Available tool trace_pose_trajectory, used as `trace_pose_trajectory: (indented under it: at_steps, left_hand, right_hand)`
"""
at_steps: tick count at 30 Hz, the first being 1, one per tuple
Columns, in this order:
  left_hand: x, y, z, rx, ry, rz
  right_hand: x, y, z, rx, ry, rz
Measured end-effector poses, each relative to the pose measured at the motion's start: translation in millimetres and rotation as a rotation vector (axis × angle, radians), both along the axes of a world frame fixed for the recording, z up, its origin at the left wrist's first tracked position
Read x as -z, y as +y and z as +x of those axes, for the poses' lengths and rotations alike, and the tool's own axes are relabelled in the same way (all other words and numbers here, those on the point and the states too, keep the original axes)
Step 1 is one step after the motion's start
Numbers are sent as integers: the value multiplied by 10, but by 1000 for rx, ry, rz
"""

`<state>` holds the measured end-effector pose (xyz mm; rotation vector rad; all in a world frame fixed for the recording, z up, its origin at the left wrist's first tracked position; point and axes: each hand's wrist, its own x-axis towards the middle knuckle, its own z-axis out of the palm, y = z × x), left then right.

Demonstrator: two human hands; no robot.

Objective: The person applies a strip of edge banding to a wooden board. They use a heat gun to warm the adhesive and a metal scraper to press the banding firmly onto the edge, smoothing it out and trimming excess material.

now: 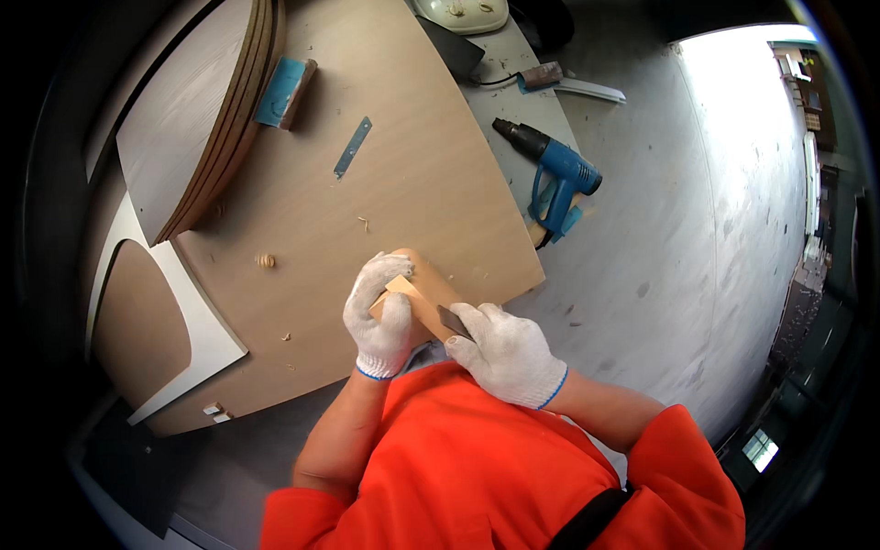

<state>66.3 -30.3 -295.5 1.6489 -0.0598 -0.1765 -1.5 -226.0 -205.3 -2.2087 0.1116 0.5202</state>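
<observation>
My left hand, in a white knit glove, grips a small tan wooden piece with a rounded top, holding it against the near edge of a large light-wood panel. My right hand, also gloved, is closed around a dark flat blade whose tip rests on the wooden piece. Both hands sit close together just above my orange shirt.
A stack of curved wood-grain boards lies at the left, with a blue sanding block and a flat metal strip on the panel. A blue heat gun rests on the grey bench to the right. Wood shavings dot the panel.
</observation>
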Motion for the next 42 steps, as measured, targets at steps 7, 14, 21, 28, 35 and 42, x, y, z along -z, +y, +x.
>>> trace_pose_trajectory:
  at_steps: [7, 14, 21, 28, 35, 42]
  left_hand:
    - [-19, 19, 2, 35, -4, 34]
    - [-9, -25, -3, 14, 36, 3]
    - [-35, -38, 13, 16, 55, 8]
    - [5, 10, 3, 55, 9, -29]
    - [3, 27, 40, 102, -3, -16]
    - [23, 6, 25, 75, -21, -15]
  right_hand:
    - [-14, -50, 7, -12, -123, 16]
    - [91, -26, -15, -24, 15, -17]
    - [83, -12, 56, -119, -149, -115]
    - [8, -12, 213, -187, -106, -83]
    - [13, -134, 103, 46, -14, 165]
    - [-53, -157, 123, -7, 83, 144]
